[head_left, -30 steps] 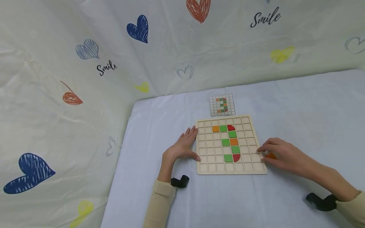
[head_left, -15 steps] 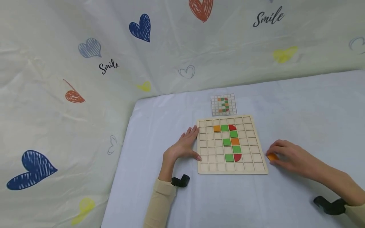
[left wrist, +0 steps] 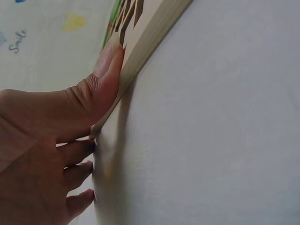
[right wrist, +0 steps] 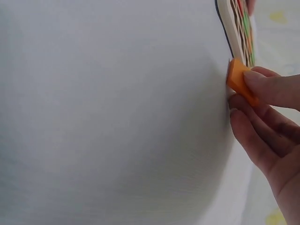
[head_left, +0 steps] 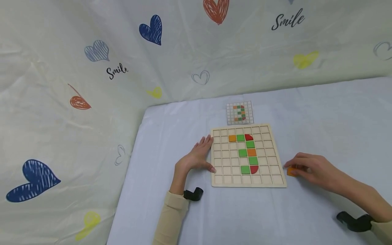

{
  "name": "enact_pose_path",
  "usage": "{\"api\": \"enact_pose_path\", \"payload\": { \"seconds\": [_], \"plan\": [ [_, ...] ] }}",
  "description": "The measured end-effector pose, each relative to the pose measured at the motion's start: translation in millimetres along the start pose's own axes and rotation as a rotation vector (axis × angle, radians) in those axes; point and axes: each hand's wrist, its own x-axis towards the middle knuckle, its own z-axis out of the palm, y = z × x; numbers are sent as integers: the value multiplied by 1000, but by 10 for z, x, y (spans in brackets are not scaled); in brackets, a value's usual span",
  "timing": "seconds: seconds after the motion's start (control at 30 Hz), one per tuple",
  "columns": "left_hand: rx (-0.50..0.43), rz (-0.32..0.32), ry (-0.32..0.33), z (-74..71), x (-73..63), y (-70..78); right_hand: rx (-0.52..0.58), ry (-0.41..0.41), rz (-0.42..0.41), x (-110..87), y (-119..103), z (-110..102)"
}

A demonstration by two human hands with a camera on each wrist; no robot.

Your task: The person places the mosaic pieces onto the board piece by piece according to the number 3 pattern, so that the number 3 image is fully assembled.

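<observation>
A wooden grid board [head_left: 225,179] lies on the white table with several green, orange and red tiles set in its cells. My left hand [head_left: 196,157] rests along the board's left edge, fingers spread; in the left wrist view its thumb [left wrist: 101,89] touches the rim. Just right of the board, my right hand [head_left: 316,170] pinches an orange square tile [head_left: 291,171] between thumb and fingers. The right wrist view has that tile [right wrist: 238,77] tilted up, its lower edge at the cloth. The lower fingers partly hide it.
Behind the board lies a small printed card [head_left: 229,115] with a coloured grid pattern. A white cloth [head_left: 337,126] covers the table, and a curtain with printed hearts [head_left: 150,30] hangs behind and at the left.
My right hand has drawn back a little to the right from the board's edge, and the orange tile is now tilted up in its fingers. The left hand stays put.
</observation>
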Motion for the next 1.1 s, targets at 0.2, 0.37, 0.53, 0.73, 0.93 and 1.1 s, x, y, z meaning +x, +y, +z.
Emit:
{"api": "enact_pose_path", "payload": {
  "seconds": [0.2,0.37,0.53,0.73,0.93,1.1],
  "plan": [
    [3,-5,2,4,-12,3,2,-21,41,27,-21,-46],
    [7,-10,3,13,-10,-7,-8,-51,114,57,-28,-85],
    [8,-4,3,11,-2,-9,-3,-53,147,106,-58,-103],
    [8,-2,4,3,-12,-8,45,-31,126,189,-96,-62],
    [15,-2,8,4,-5,-19,118,-43,101,301,-170,12],
    [26,0,0,3,1,-32,146,-53,87,386,-229,84]
  ]
}}
